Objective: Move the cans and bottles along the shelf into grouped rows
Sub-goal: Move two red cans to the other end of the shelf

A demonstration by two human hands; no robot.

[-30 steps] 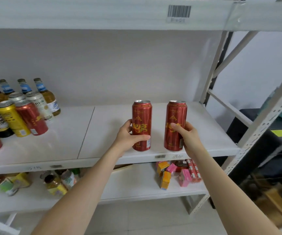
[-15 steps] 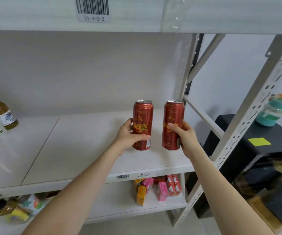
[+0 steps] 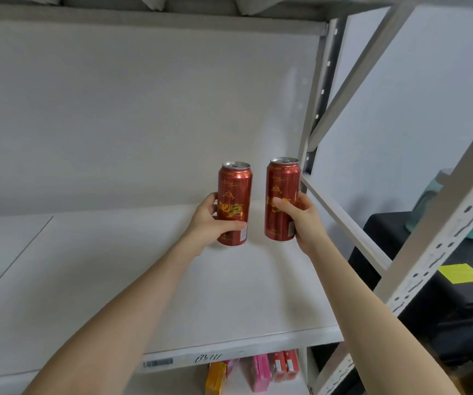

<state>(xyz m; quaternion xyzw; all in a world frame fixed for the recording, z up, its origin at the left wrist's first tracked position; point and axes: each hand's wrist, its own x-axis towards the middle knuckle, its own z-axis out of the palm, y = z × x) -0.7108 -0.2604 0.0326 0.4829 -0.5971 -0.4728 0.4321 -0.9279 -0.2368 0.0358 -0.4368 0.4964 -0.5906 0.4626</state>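
Two tall red cans with gold lettering stand upright side by side over the right end of the white shelf (image 3: 93, 269), near its back. My left hand (image 3: 211, 222) grips the left red can (image 3: 235, 195) around its lower half. My right hand (image 3: 300, 216) grips the right red can (image 3: 282, 192) from its right side. Whether the cans' bases touch the shelf I cannot tell. The other cans and bottles are out of view to the left.
The metal upright (image 3: 315, 89) and slanted braces (image 3: 343, 223) close off the shelf's right end, just beside the right can. Small colourful boxes (image 3: 258, 372) sit on the shelf below. A black stand (image 3: 417, 280) with a yellow note lies to the right.
Both hands have carried the cans further right and deeper toward the back of the shelf. The view has swung right, so the bottles and cans at the left have dropped out of sight.
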